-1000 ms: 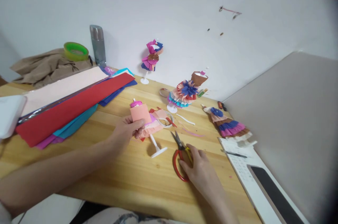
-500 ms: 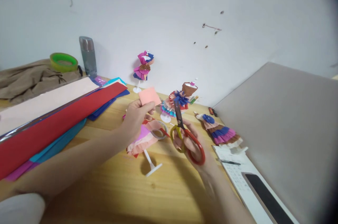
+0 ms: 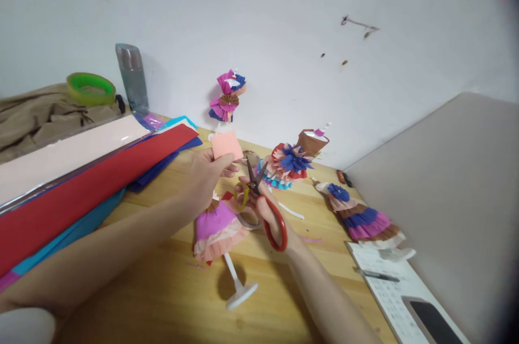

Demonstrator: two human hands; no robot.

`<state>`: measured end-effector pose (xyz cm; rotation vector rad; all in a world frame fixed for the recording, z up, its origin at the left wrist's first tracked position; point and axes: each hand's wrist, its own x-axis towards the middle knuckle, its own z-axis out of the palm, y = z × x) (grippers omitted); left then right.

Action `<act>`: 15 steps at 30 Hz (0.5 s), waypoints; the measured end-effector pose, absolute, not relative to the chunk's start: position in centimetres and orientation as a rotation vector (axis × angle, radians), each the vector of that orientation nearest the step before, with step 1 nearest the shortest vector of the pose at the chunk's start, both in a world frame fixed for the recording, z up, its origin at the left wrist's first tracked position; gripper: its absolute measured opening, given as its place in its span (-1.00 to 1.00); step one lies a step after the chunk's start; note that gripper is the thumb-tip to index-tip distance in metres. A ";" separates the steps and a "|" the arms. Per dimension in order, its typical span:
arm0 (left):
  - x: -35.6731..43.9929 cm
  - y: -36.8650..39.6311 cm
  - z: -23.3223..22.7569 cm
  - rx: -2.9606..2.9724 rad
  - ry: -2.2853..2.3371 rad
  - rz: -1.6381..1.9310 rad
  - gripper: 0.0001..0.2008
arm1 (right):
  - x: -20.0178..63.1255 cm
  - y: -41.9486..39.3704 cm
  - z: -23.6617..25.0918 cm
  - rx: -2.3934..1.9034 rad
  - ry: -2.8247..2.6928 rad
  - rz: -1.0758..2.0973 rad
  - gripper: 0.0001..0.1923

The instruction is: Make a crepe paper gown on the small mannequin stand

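Between the thumb and fingers of my left hand (image 3: 211,171) is a small square of peach paper (image 3: 227,145), held up above the table. My right hand (image 3: 265,209) grips a pair of scissors (image 3: 254,184) with one yellow and one red handle loop. Their blades are spread and point up, just right of the paper and apart from it. Below my hands a small paper dress on a white stand (image 3: 221,225) lies tilted, with purple and peach layers. A tape roll (image 3: 248,219) lies partly hidden behind my right hand.
Crepe paper sheets (image 3: 101,171) lie at the left, near a bottle (image 3: 133,76) and a green tape roll (image 3: 91,88). Other paper dresses (image 3: 228,96) stand at the back; another dress (image 3: 360,214) lies right, by a notepad (image 3: 373,263), a pen (image 3: 379,275) and a phone (image 3: 433,319).
The scissors have moved left toward the peach paper, and their blades have opened. My left hand still holds the paper in about the same place. The view has shifted slightly.
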<state>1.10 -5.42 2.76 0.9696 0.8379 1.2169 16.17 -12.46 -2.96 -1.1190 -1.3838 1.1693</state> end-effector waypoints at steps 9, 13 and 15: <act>1.8 -6.1 1.9 1.007 0.895 1.142 -0.91 | 15.5 -13.2 -1.3 -1.306 -1.693 0.818 -0.49; 2.0 -6.8 2.5 0.973 0.897 1.014 -0.92 | 15.6 -13.1 -1.3 -1.252 -1.674 0.854 -0.42; 2.0 -7.1 2.8 0.949 0.937 0.984 -0.92 | 15.7 -13.2 -1.5 -1.223 -1.652 0.885 -0.37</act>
